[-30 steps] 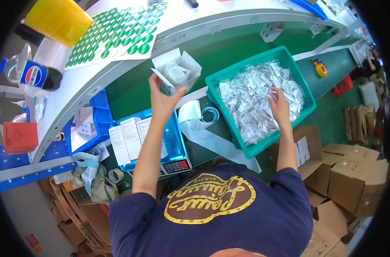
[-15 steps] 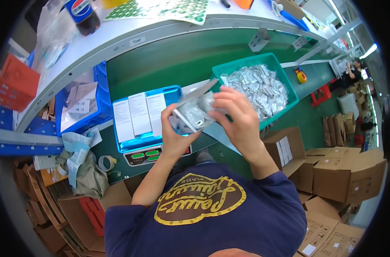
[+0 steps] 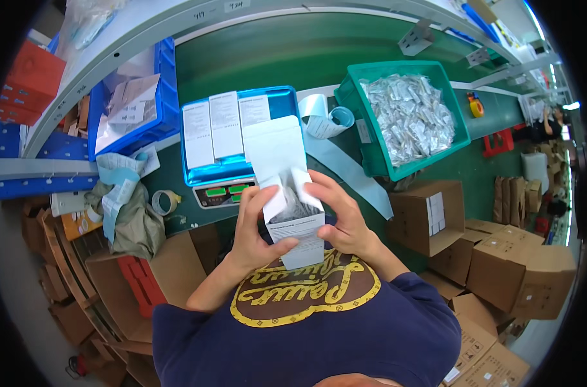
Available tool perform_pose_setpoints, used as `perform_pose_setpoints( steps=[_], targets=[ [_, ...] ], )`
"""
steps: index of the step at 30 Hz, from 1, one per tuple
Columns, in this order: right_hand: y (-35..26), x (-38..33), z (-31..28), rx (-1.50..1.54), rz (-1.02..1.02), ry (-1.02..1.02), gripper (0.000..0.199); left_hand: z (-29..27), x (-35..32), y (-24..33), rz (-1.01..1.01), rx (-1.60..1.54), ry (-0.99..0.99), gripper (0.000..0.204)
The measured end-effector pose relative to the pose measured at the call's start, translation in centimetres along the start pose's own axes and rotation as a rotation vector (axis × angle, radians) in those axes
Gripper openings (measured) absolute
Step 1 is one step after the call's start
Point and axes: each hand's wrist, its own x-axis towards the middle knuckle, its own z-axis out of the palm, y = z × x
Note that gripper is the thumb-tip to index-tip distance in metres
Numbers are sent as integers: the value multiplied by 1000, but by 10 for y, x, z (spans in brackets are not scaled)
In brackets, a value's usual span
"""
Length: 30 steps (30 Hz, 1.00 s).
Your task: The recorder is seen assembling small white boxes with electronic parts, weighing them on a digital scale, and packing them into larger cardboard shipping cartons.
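I hold a small white carton [image 3: 292,213] upright in front of my chest, its top flap open and raised. My left hand [image 3: 256,229] grips its left side, thumb on the front panel. On the carton's right side rests my right hand [image 3: 340,216], fingers at the open mouth. A clear plastic packet [image 3: 294,205] with something dark in it sits inside the opening. Behind the carton, a blue tray [image 3: 232,132] on a weighing scale [image 3: 221,193] carries three flat white cartons.
A green bin [image 3: 371,145] full of clear packets stands at the right on the green conveyor belt [image 3: 287,58]. A roll of white label tape [image 3: 332,122] lies between tray and bin. Blue bins [image 3: 161,90] are at left, a tape roll [image 3: 166,202] below them, cardboard boxes [image 3: 429,216] around.
My hands have brought the carton down from the bench toward my chest. The packet that my right hand took from the green bin now sits in the carton's open top.
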Motion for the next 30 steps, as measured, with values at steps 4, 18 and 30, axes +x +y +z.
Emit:
perform_pose_setpoints(
  steps=[4, 18, 30],
  targets=[
    [24, 5, -6, -32, 30, 13, 43, 2, 19, -2, -127, 43, -107, 77],
    [1, 67, -110, 181, 142, -408, 36, 49, 77, 8, -122, 151, -223, 65],
    [16, 71, -114, 62, 262, -413, 39, 75, 78, -9, -114, -141, 83, 82]
  ],
)
